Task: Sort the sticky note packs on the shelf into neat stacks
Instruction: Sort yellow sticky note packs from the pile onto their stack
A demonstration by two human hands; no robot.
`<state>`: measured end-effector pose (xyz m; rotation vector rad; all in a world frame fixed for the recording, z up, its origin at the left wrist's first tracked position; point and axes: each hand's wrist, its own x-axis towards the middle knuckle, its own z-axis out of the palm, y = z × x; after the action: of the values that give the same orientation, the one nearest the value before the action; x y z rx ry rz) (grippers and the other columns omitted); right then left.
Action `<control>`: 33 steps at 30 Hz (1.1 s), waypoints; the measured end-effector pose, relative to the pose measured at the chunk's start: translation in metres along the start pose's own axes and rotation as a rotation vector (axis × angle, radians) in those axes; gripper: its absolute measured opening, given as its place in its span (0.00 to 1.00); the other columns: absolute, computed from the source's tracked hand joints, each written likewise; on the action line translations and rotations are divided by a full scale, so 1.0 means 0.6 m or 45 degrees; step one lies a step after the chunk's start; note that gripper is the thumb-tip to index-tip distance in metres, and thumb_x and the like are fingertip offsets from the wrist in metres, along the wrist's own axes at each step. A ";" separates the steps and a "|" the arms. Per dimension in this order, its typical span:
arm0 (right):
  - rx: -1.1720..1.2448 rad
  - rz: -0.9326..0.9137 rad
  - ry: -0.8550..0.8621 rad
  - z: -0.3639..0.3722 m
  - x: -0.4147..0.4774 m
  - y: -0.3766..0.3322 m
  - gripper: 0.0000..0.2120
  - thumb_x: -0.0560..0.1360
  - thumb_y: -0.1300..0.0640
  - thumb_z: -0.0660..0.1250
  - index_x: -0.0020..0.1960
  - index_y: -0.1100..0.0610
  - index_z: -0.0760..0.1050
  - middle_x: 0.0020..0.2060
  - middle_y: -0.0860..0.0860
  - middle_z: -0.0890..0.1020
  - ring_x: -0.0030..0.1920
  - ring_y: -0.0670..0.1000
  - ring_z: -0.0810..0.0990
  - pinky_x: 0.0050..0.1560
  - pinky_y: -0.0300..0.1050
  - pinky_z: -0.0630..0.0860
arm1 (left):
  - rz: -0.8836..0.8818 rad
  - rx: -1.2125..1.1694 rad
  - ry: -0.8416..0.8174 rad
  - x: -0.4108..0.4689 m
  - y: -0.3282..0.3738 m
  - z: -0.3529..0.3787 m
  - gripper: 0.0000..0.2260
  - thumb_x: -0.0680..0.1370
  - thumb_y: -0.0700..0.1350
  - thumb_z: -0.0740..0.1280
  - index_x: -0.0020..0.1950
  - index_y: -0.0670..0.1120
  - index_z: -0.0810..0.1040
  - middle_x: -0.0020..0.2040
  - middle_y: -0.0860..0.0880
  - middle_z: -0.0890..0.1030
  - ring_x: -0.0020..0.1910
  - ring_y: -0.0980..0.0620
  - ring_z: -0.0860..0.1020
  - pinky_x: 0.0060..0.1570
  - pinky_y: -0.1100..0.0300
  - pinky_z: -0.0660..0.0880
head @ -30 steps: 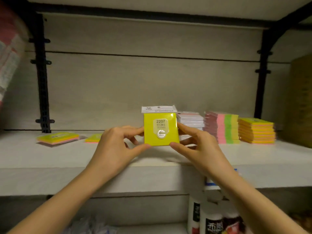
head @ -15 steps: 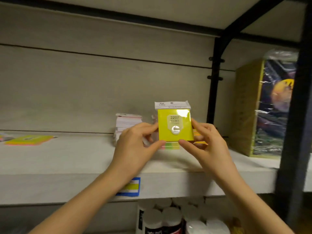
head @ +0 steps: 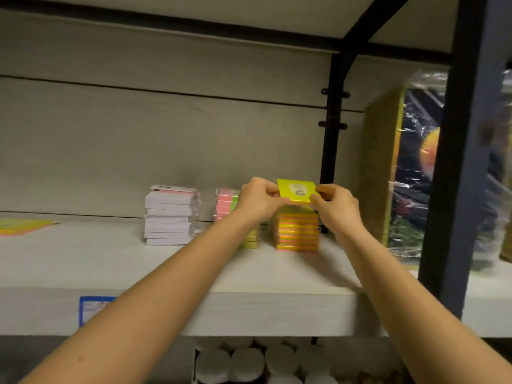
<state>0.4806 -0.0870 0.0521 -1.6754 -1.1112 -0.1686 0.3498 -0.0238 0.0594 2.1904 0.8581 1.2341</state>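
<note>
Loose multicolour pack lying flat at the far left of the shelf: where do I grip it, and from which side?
Judging from here, pinch the sticky note pack by its two opposite side edges, coming from the open front of the shelf. It lies flat and thin, so there is little height to grab, and the back wall blocks the rear. Part of it is out of frame.

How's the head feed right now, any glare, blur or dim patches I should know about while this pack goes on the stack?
Head view: dim, warm light; glare streaks on the plastic-wrapped box at right; print on the yellow pack held by left hand and right hand is too soft to read; shelf edges bow from the wide lens.
</note>
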 end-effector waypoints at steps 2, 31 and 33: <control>-0.104 0.073 -0.046 0.009 0.010 0.013 0.17 0.75 0.54 0.61 0.63 0.53 0.75 0.61 0.56 0.79 0.63 0.60 0.74 0.60 0.50 0.71 | -0.056 0.018 -0.035 0.008 -0.006 0.014 0.11 0.73 0.44 0.70 0.52 0.40 0.83 0.51 0.38 0.84 0.44 0.49 0.77 0.54 0.53 0.74; -0.052 -0.559 -0.546 0.077 -0.192 -0.127 0.06 0.75 0.57 0.66 0.44 0.45 0.77 0.36 0.43 0.82 0.40 0.46 0.82 0.49 0.49 0.78 | 0.041 0.541 -0.053 -0.170 -0.115 -0.254 0.10 0.78 0.45 0.62 0.45 0.45 0.83 0.37 0.49 0.83 0.37 0.50 0.80 0.45 0.57 0.77; -0.049 -0.581 -0.616 0.114 -0.217 -0.167 0.07 0.74 0.53 0.66 0.42 0.41 0.75 0.38 0.42 0.82 0.41 0.43 0.81 0.47 0.46 0.79 | -0.003 0.547 -0.026 -0.198 -0.158 -0.320 0.10 0.78 0.45 0.63 0.47 0.45 0.83 0.37 0.50 0.83 0.36 0.53 0.79 0.43 0.60 0.74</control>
<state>0.3076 -0.1069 0.0140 -1.5094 -1.8606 -0.0726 0.1080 -0.0243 0.0200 2.5228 1.2076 1.1008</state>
